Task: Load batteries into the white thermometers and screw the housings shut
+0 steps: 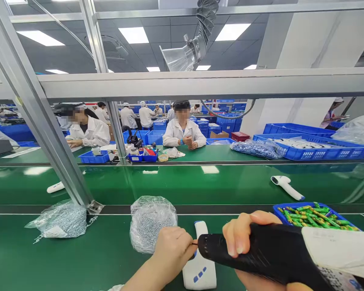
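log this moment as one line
right hand: grips black tool | left hand: fingers at tool's tip | white device: on bench | batteries: in blue tray

Grey duct (205, 18) overhead, seated co-worker (184, 132), red box (240, 136), metal post (51, 137)

Glowing ceiling panels (133, 35) hang above long green workbenches (94, 258).

The long black tool (276, 250) points to nine o'clock over a white gadget (199, 264) lying thin end toward twelve.
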`<action>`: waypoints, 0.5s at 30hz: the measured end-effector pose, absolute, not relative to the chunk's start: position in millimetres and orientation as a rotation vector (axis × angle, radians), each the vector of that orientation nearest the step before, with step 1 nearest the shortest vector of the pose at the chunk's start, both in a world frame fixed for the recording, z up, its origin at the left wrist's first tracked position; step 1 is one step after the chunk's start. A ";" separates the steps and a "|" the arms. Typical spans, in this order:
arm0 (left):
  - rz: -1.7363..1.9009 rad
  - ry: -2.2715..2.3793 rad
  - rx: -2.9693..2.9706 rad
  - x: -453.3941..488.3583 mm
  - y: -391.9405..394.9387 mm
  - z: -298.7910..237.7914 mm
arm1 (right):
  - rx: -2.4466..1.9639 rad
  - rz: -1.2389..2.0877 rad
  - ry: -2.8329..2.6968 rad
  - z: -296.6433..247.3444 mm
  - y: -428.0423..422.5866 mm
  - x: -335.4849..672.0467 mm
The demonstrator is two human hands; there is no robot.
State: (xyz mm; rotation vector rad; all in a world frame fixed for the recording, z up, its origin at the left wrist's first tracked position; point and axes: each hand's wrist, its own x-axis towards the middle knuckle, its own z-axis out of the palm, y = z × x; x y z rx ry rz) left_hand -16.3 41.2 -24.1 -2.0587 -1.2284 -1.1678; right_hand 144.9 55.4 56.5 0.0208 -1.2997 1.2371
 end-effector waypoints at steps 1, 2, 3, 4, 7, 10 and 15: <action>-1.185 -1.229 -2.086 -17.2 42.0 -25.0 | 0.023 1.244 -1.306 55.6 55.5 144.4; -1.193 -1.232 -2.114 -18.1 42.9 -26.3 | 0.027 1.245 -1.314 54.7 55.7 144.0; -1.194 -1.234 -2.136 -19.1 43.7 -28.0 | 0.027 1.249 -1.319 53.8 55.8 143.5; -1.193 -1.236 -2.150 -20.0 44.4 -29.8 | 0.027 1.250 -1.319 52.9 55.9 142.9; -1.199 -1.243 -2.165 -21.9 45.6 -34.3 | 0.031 1.241 -1.308 51.8 55.7 140.7; -1.188 -1.243 -2.178 -22.9 45.5 -35.5 | 0.038 1.215 -1.305 53.2 55.3 138.3; -1.119 -1.192 -2.182 -24.5 43.7 -30.3 | 0.068 1.206 -1.322 54.9 54.6 137.2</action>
